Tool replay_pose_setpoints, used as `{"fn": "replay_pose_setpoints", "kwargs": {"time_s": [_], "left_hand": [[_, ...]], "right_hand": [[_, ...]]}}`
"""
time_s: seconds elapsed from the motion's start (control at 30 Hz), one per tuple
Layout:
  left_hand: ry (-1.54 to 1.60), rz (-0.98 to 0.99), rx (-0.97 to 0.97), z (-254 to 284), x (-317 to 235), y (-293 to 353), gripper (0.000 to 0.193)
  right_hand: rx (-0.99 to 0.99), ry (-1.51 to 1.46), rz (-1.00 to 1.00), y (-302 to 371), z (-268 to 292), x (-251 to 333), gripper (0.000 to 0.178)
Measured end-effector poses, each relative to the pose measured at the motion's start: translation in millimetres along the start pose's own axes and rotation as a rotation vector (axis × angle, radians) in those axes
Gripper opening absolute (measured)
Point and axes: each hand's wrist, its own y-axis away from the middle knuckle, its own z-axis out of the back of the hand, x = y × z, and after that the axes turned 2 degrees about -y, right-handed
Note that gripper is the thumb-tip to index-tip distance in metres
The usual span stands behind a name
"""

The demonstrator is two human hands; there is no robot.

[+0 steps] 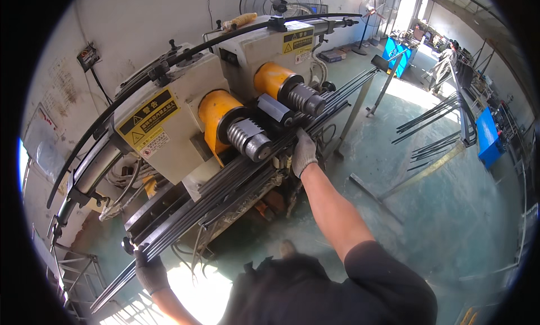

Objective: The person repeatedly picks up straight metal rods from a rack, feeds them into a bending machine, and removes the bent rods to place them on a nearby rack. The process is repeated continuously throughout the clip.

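A bundle of long, thin dark metal rods [211,194] lies slantwise across the front of a machine [188,119], running from the lower left to the upper right. My left hand [152,275], in a dark grey knit glove, is closed on the rods near their lower-left end, beside a round black knob [128,245]. In a lighter grey glove, my right hand [304,154] grips the bundle farther along, just past the machine's grooved metal rollers [247,138]. The rods and their angle hide some of the fingertips on both hands.
Orange cylindrical housings [216,108] carry the rollers. A curved black bar [197,54] arches over the machine. At right, more dark rods [430,117] rest on a metal stand [466,128]. Blue panels [488,138], a floor fan [369,21] and another person [447,63] are farther off.
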Motion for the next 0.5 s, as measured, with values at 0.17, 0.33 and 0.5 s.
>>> {"fn": "replay_pose_setpoints", "kwargs": {"time_s": [0.17, 0.33, 0.5], "left_hand": [[0.792, 0.393, -0.028, -50.9, 14.5, -20.2, 0.037], [0.954, 0.522, -0.003, -82.6, 11.3, -29.5, 0.037], [0.155, 0.014, 0.112, -98.7, -20.4, -25.0, 0.031]], "right_hand": [[-0.096, 0.468, 0.105, -30.8, 4.3, -6.7, 0.041], [-0.129, 0.228, -0.003, -48.2, -1.8, -18.1, 0.037], [-0.187, 0.259, -0.044, -51.6, -14.7, -6.0, 0.039]]}}
